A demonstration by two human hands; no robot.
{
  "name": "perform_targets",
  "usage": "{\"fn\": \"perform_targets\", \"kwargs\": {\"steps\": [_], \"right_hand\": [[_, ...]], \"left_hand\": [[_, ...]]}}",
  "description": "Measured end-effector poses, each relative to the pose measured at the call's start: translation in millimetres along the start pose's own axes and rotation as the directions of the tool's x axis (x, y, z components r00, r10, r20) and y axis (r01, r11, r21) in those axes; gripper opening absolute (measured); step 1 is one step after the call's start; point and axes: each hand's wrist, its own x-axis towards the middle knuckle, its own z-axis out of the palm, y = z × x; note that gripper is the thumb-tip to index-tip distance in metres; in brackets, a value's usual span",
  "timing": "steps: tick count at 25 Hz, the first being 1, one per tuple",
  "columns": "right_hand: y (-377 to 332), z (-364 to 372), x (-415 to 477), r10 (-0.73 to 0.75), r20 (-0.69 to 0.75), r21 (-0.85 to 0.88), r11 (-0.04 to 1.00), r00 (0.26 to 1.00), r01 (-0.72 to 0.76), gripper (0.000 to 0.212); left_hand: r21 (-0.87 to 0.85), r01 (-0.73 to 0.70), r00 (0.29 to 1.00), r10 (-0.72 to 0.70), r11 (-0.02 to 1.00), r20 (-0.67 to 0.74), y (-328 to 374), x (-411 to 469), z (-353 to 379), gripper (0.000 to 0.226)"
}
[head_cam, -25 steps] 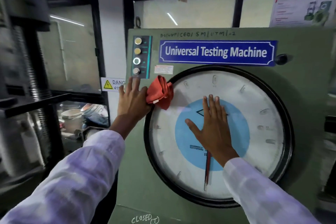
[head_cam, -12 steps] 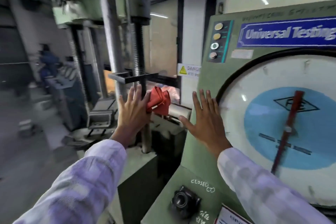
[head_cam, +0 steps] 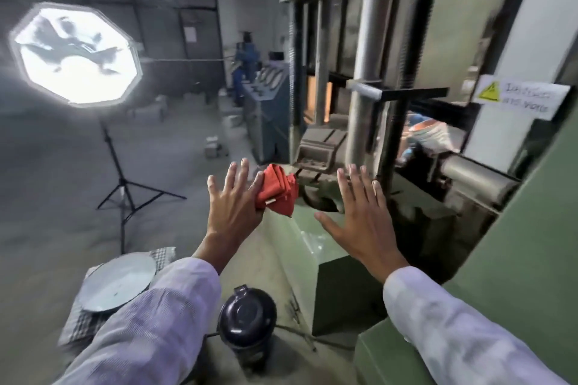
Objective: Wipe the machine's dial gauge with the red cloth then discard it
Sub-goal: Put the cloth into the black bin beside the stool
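My left hand (head_cam: 233, 206) holds the folded red cloth (head_cam: 276, 191) between thumb and palm, its fingers stretched out, in mid-air over the green machine base (head_cam: 309, 247). To the right of the cloth, my right hand (head_cam: 359, 216) is flat and spread with nothing in it. The dial gauge is out of view; only the green side of its cabinet (head_cam: 538, 228) shows at the right edge.
The loading frame with steel columns (head_cam: 366, 78) and crosshead stands straight ahead. A black round-lidded container (head_cam: 247, 319) sits on the floor below my arms, a round metal plate (head_cam: 117, 281) to its left. A lit studio lamp on a tripod (head_cam: 75, 53) stands at left.
The view has swung left, away from the dial gauge toward the loading frame and floor. Both hands came off the gauge face; the left one kept hold of the red cloth.
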Motion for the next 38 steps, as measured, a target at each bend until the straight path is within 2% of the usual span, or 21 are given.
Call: {"fn": "perform_targets", "kwargs": {"steps": [5,9,16,22,29,38], "right_hand": [[-68.7,89.8,21.0,-0.078,0.100,0.085,0.994,0.992,0.069,0.100],[-117.0,179.9,36.5,-0.137,0.224,0.120,0.986,0.965,0.113,0.099],[-165.6,300.9,43.2,-0.125,0.369,0.184,0.981,0.921,0.060,0.101],[-174.7,376.5,23.4,-0.120,0.475,0.174,0.984,0.872,0.041,0.101],[-171.9,475.3,-4.1,-0.091,0.566,0.183,0.983,0.819,-0.018,0.100],[-145.4,545.0,-2.0,-0.080,0.640,0.174,0.984,0.764,-0.043,0.101]], "left_hand": [[0.025,0.090,0.992,-0.092,0.996,0.082,-78.8,-22.1,61.2,0.068],[0.031,0.129,0.973,-0.132,0.991,0.190,-134.0,-31.8,143.5,0.071],[0.017,0.146,0.921,-0.142,0.989,0.362,-186.8,-58.4,254.5,0.074],[-0.007,0.161,0.843,-0.133,0.987,0.521,-199.6,-85.4,326.5,0.078],[0.004,0.163,0.767,-0.129,0.987,0.629,-195.7,-117.4,421.7,0.077],[-0.037,0.189,0.625,-0.092,0.981,0.775,-181.1,-119.7,498.9,0.076]]}}
